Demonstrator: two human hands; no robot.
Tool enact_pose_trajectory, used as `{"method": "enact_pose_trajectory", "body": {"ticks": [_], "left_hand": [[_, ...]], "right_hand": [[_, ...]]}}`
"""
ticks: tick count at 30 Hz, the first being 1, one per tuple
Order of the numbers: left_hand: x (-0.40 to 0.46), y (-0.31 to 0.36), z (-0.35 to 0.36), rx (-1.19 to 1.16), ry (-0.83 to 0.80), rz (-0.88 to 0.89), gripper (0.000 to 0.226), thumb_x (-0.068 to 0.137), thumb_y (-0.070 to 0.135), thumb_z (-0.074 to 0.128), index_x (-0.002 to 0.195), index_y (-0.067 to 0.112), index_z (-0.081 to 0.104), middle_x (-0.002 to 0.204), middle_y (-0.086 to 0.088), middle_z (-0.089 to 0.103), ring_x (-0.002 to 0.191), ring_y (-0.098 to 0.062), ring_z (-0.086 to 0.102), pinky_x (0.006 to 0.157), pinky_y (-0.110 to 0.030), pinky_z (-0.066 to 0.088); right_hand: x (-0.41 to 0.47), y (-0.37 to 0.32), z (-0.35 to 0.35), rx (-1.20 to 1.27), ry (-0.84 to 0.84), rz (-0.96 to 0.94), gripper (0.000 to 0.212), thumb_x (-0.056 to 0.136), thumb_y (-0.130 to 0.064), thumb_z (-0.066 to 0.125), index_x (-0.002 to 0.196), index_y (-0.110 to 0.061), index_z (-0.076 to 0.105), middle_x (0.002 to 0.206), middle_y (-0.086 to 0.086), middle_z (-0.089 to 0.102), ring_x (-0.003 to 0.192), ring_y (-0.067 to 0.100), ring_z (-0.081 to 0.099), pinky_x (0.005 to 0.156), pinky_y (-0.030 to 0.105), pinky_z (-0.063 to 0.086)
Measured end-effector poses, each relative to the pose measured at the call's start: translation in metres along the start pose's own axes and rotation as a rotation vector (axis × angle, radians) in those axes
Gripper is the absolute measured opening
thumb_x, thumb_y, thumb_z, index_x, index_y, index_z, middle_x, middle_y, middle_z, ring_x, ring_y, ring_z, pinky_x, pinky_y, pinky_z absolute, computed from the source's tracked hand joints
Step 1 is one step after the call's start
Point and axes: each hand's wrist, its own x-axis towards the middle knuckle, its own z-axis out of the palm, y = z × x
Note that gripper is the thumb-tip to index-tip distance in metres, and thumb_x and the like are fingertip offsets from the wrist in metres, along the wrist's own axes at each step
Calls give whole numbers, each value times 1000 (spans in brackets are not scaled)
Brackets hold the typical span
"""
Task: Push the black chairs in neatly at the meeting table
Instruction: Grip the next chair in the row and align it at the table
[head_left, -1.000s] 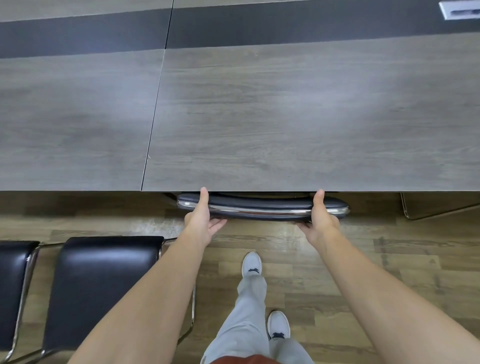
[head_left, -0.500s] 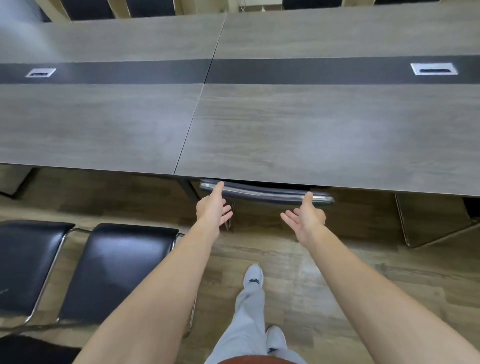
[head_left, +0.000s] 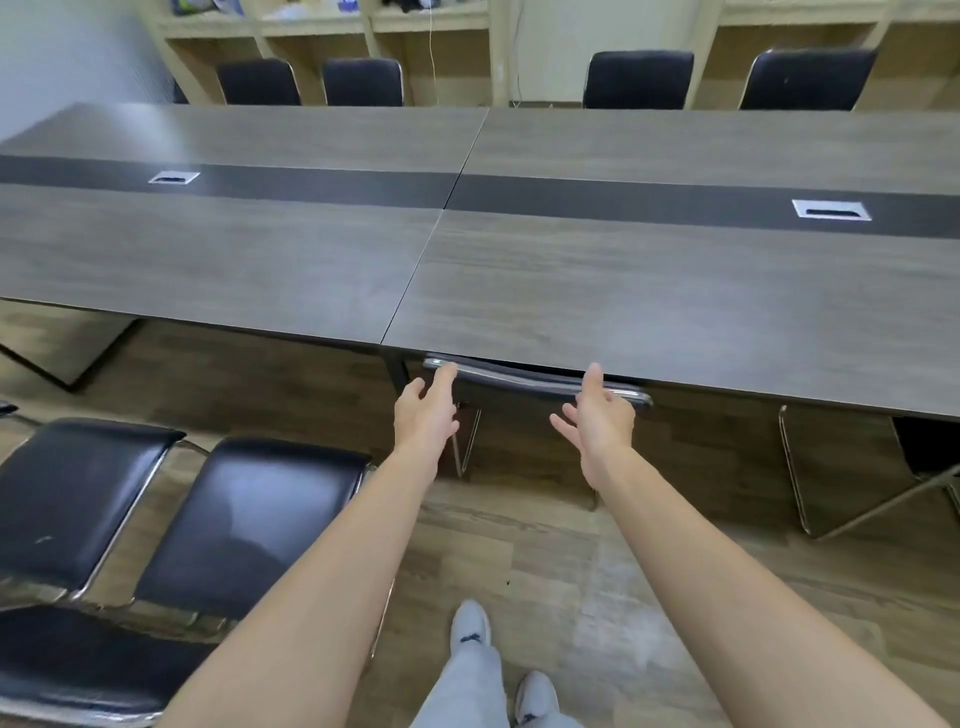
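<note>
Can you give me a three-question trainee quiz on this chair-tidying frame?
1. True or false: the chair ahead of the hands is tucked under the meeting table.
2. The left hand and right hand are: A) clamped on the backrest, B) open, fingers spread, C) resting on the tabletop.
3. How many chair backs show along the table's far side?

Key:
1. True; only its backrest top shows at the table edge.
2. B
3. Four.
</note>
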Motion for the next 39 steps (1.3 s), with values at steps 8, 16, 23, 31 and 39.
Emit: {"method": "enact_pose_trajectory", "body": {"ticks": [8, 16, 23, 31, 39], "left_hand": [[-35, 26, -46, 198, -62, 360, 68, 90, 51, 63, 151, 30, 40, 140, 6, 57, 129, -7, 52, 110, -24, 33], [-51, 33, -122, 272, -61, 622, 68, 87, 62, 61, 148, 38, 43, 149, 21, 45, 138, 1, 41, 118, -32, 32], [-61, 24, -229, 354, -16, 701, 57, 93, 57, 57, 147, 42, 44, 153, 19, 41, 141, 4, 34, 118, -36, 31], [-74, 2, -349, 383, 16, 687, 54, 98, 46, 56, 149, 34, 43, 154, 19, 39, 142, 8, 27, 119, -25, 25], [-86, -26, -458, 406, 130, 610, 53, 99, 45, 55, 149, 34, 44, 151, 13, 46, 142, 0, 34, 119, -30, 27]], "right_hand": [[-47, -2, 27, -226, -68, -332, 57, 98, -60, 41, 133, -19, 57, 113, -9, 60, 113, 11, 58, 104, 33, 44], [-96, 12, 68, -373, -77, -646, 60, 98, -62, 38, 144, -24, 50, 146, -9, 52, 137, 9, 43, 115, 38, 35], [-167, 51, 131, -427, -181, -737, 56, 101, -56, 39, 147, -25, 45, 157, -8, 38, 147, 11, 29, 119, 43, 29], [-237, 119, 202, -481, -270, -770, 52, 103, -49, 41, 146, -21, 48, 157, -6, 37, 149, 8, 23, 122, 36, 21], [-298, 183, 258, -487, -372, -721, 52, 103, -51, 42, 146, -23, 48, 157, -9, 37, 149, 4, 20, 122, 31, 19]]}}
